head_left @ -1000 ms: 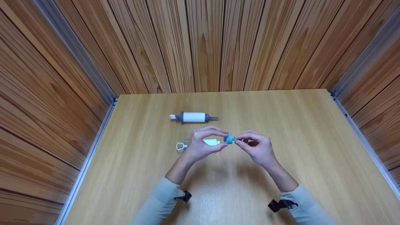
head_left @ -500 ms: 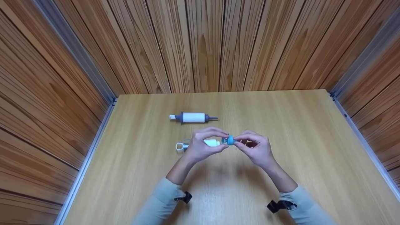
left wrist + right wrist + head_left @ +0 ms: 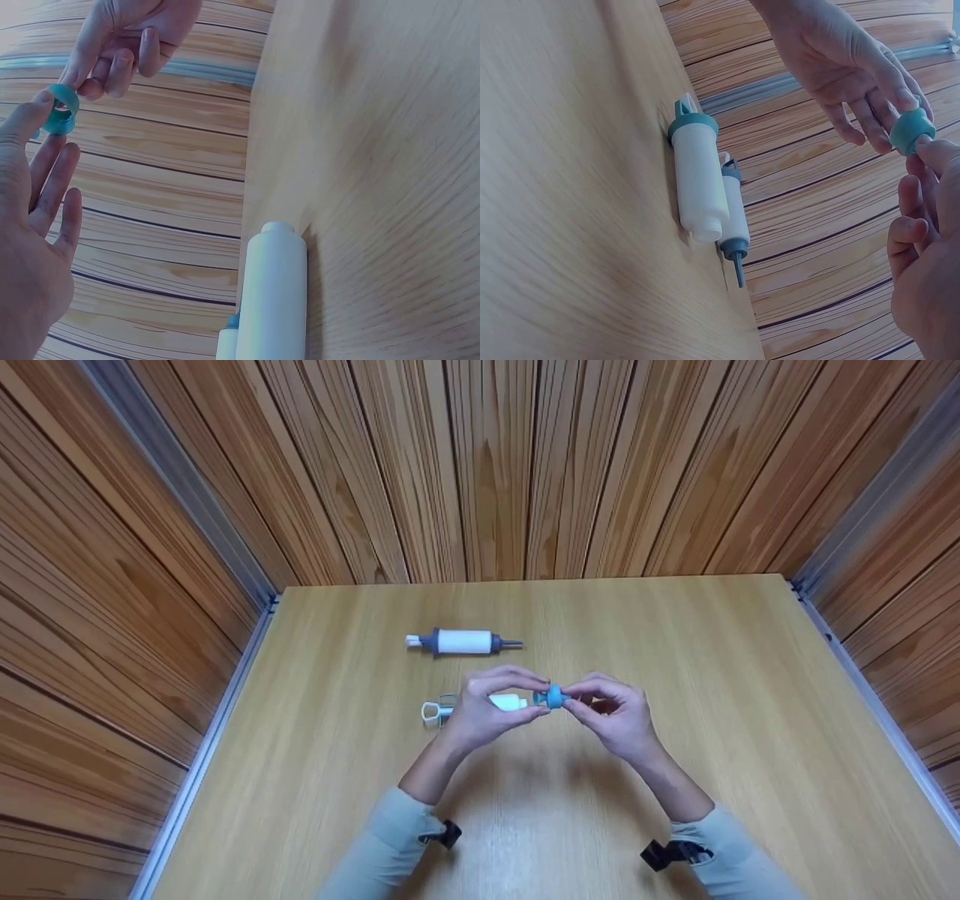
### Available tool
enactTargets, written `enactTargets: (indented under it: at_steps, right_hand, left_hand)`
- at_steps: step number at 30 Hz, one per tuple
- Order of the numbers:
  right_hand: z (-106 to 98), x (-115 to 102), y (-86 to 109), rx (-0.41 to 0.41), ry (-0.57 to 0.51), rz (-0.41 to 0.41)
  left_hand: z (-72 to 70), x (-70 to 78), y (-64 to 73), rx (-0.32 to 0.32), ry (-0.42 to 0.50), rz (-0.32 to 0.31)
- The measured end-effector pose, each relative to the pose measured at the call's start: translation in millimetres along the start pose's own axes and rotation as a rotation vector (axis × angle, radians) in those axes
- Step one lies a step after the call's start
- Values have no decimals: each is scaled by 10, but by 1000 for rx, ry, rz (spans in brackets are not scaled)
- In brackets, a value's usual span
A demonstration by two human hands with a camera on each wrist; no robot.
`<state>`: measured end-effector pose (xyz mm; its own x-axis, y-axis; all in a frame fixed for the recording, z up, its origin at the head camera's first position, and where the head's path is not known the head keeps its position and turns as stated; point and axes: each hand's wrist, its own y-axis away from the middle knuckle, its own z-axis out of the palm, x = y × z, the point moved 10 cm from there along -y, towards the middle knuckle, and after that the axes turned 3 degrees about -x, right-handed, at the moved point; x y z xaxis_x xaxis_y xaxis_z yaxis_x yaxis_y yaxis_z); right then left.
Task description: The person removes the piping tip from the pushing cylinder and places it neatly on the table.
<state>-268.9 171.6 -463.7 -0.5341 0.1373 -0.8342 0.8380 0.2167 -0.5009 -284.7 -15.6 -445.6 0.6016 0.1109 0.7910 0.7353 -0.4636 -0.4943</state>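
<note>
A small teal nozzle cap (image 3: 555,697) is held above the table between both hands. My left hand (image 3: 487,706) pinches its wide, hollow end between thumb and fingertip. My right hand (image 3: 616,718) pinches the opposite, narrow end, which its fingertips mostly cover. In the left wrist view the cap (image 3: 63,111) shows its ring-like opening; in the right wrist view the cap (image 3: 910,132) shows its closed outer side. Below the left hand lies a white syringe-like tube (image 3: 699,180) with a teal collar and pull handle, partly hidden by that hand in the head view.
A thinner white tube with dark grey ends (image 3: 465,642) lies behind the hands, its thin nozzle pointing right. The light wooden table (image 3: 712,660) is bounded by wood-panelled walls (image 3: 495,472) with metal rails at the sides.
The right fingers have moved slightly left along the cap, covering more of its narrow end. The cap has turned a little. Both tubes on the table have stayed put.
</note>
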Motion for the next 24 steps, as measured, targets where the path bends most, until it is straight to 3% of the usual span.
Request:
enactTargets:
  at_steps: [9, 14, 24]
  right_hand:
    - [-18, 5, -13, 0, -63, -3]
    - [-33, 6, -38, 3, -170, -12]
    - [103, 33, -32, -90, -222, 17]
  left_hand:
    - [-25, 6, 10, 14, 7, -12]
    - [-62, 9, 15, 30, 17, -7]
    - [-3, 4, -8, 2, 18, -17]
